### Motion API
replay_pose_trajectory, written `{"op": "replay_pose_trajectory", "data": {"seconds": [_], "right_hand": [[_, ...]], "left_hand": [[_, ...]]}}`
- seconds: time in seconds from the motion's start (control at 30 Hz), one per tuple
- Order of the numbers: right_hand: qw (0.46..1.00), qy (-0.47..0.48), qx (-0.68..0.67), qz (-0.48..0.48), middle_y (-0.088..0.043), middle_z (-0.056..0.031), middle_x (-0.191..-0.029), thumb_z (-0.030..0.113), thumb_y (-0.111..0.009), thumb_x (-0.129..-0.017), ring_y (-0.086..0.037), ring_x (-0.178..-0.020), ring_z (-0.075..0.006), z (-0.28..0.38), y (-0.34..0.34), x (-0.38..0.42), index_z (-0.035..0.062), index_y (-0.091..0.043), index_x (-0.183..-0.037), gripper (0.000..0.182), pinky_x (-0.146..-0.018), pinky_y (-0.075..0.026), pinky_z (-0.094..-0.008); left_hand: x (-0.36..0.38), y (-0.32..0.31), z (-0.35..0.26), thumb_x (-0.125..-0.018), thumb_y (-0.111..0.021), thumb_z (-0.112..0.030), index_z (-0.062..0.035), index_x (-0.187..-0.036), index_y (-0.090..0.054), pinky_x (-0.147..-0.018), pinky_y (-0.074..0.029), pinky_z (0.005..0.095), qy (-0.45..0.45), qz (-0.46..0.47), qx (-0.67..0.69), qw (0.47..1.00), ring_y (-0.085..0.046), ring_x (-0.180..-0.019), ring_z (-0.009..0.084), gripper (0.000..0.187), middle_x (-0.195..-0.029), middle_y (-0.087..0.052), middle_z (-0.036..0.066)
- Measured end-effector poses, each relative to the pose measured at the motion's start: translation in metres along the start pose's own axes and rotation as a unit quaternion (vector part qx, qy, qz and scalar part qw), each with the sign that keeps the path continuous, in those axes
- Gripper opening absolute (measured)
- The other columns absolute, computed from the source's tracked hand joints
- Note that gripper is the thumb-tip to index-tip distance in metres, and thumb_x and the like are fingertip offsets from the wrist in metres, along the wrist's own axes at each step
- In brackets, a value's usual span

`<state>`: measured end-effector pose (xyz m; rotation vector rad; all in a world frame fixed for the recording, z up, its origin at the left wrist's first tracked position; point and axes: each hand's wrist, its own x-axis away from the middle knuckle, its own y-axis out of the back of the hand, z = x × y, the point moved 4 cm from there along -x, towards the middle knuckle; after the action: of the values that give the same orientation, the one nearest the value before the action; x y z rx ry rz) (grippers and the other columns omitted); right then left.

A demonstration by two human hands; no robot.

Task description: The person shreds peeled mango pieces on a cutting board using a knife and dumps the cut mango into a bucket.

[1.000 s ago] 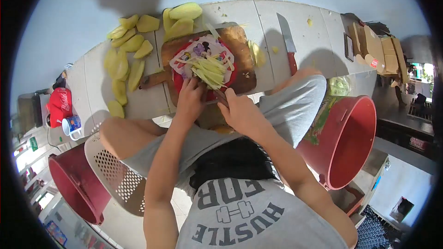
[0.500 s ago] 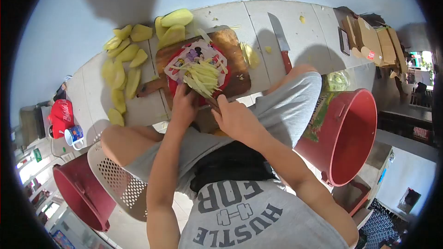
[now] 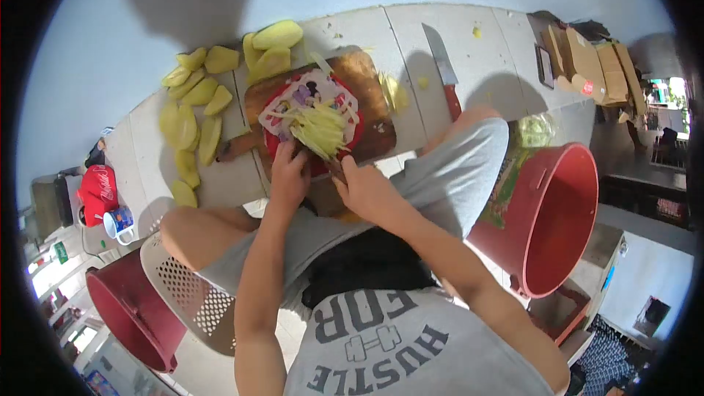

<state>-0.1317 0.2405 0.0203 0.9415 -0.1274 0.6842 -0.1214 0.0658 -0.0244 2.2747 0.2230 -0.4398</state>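
Note:
A red-rimmed plate with a cartoon print (image 3: 339,88) rests on a wooden cutting board (image 3: 375,106). Heaped over its near side are thin pale-green strips (image 3: 320,129), apparently green mango. My left hand (image 3: 291,170) is closed at the near left edge of the heap, its fingertips against the strips; what they grip is mostly hidden. My right hand (image 3: 367,189) is closed around a small knife (image 3: 336,169), largely covered by my fingers, at the near right edge of the plate. Peeled mango pieces (image 3: 198,92) lie to the left of the board.
A large knife with a red handle (image 3: 442,62) lies on the tiles right of the board. More cut pieces (image 3: 394,93) touch the board's right side. Red bins (image 3: 532,220) stand at both sides, with a perforated basket (image 3: 183,279) and a mug (image 3: 119,223) at left.
The strip heap looks slightly shifted, and both hands have moved a little at the plate's near edge. The whole view has shifted slightly.

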Motion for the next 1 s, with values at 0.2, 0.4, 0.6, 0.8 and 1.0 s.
{"op": "replay_pose_trajectory", "data": {"seconds": [0.2,0.4,0.6,0.8,1.0], "right_hand": [[0.999,0.026,-0.001,-0.033,-0.065,-0.0306,-0.078,0.026,-0.06,-0.097,-0.066,-0.075,-0.0503,-0.002,-0.001,0.002,0.0004,-0.045,-0.106,0.031,-0.066,-0.055,-0.0569],[0.999,0.027,-0.016,-0.021,-0.065,-0.0303,-0.074,0.025,-0.06,-0.097,-0.066,-0.073,-0.0493,0.001,0.005,0.001,0.0003,-0.045,-0.103,0.03,-0.064,-0.054,-0.0563],[0.999,0.028,-0.014,-0.037,-0.065,-0.0311,-0.076,0.027,-0.06,-0.098,-0.066,-0.075,-0.0494,-0.002,-0.008,0.007,-0.0009,-0.045,-0.105,0.032,-0.066,-0.054,-0.0569],[1.0,0.005,-0.006,-0.006,-0.065,-0.0311,-0.077,0.028,-0.059,-0.098,-0.066,-0.077,-0.0509,0.008,0.008,0.006,-0.001,-0.046,-0.105,0.032,-0.068,-0.053,-0.0584],[0.998,0.024,-0.05,-0.037,-0.064,-0.0316,-0.077,0.026,-0.06,-0.097,-0.064,-0.076,-0.0526,-0.006,-0.012,0.001,-0.001,-0.047,-0.105,0.031,-0.068,-0.053,-0.0579]], "left_hand": [[0.014,-0.003,0.001,-0.072,-0.067,0.007,0.0034,-0.093,-0.067,-0.085,-0.052,0.0469,0.019,0.001,0.015,1.0,-0.06,-0.102,0.0403,0.022,-0.111,-0.062,0.021],[0.006,-0.005,0.008,-0.071,-0.067,0.007,0.0024,-0.095,-0.066,-0.085,-0.053,0.0458,0.011,0.001,-0.001,1.0,-0.06,-0.101,0.0402,0.024,-0.11,-0.062,0.02],[0.015,-0.004,0.007,-0.071,-0.068,0.006,0.0021,-0.096,-0.067,-0.083,-0.052,0.0463,0.007,0.003,0.001,1.0,-0.06,-0.099,0.04,0.025,-0.108,-0.062,0.019],[0.002,-0.001,0.003,-0.072,-0.067,0.007,0.0029,-0.094,-0.065,-0.081,-0.052,0.0461,-0.002,-0.013,0.026,1.0,-0.06,-0.097,0.0398,0.022,-0.103,-0.061,0.018],[0.004,-0.002,0.012,-0.073,-0.067,0.008,0.0017,-0.097,-0.067,-0.082,-0.052,0.045,0.005,-0.008,-0.006,1.0,-0.061,-0.097,0.0387,0.025,-0.104,-0.063,0.017]]}}
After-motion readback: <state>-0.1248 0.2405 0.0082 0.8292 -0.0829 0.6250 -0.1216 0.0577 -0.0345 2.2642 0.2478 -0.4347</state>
